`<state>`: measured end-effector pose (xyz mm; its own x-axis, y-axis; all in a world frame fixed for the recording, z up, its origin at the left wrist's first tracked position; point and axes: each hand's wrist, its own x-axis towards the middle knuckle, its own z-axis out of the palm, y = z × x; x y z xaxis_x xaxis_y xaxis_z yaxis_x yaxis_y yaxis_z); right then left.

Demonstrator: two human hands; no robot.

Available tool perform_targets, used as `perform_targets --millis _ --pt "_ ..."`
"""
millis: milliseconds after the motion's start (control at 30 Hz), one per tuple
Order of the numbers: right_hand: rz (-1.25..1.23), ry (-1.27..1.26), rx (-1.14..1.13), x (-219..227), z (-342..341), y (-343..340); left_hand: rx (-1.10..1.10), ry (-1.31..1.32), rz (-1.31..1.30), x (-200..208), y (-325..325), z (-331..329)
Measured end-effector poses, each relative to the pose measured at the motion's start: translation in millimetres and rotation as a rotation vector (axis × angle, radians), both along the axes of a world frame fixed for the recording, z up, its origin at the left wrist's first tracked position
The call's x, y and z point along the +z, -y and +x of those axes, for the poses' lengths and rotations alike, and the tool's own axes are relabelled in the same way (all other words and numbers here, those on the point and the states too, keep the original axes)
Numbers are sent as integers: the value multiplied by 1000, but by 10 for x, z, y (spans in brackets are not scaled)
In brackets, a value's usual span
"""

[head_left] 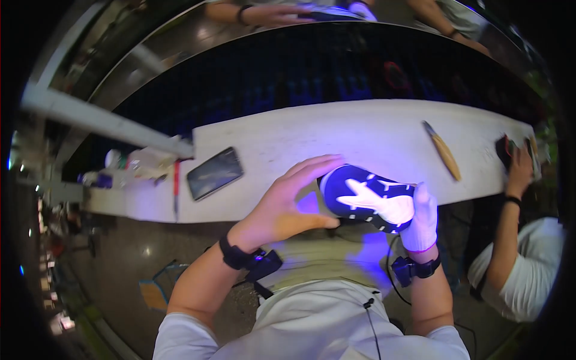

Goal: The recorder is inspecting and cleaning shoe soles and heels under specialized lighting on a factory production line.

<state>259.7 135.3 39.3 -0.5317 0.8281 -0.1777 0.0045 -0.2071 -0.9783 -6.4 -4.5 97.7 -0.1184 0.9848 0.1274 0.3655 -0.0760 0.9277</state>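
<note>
Shoe upper (373,201), navy-and-white: I had it clamped in gloved right hand (423,221); left hand (277,207) cupped, thumb and fingers apart.

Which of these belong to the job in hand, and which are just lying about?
Seemingly in the job:
- blue-and-white shoe-like piece
- right hand, gloved, gripping it
- left hand, bare, at its other end

Seemingly lying about, untouched:
- dark phone
- red pen-like stick
- wooden-handled tool, purpose unclear

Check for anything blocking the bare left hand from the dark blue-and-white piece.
Nothing visible does: the left hand curves open at the left end of the blue-and-white piece, while the gloved right hand holds the opposite end.
</note>
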Motion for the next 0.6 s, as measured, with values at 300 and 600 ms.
perform_targets --millis 300,600 --pt "903 -54 293 711 -890 20 203 -174 138 386 -8 204" --pt "-424 -655 203 585 -1316 -117 238 -45 -213 287 20 -40"
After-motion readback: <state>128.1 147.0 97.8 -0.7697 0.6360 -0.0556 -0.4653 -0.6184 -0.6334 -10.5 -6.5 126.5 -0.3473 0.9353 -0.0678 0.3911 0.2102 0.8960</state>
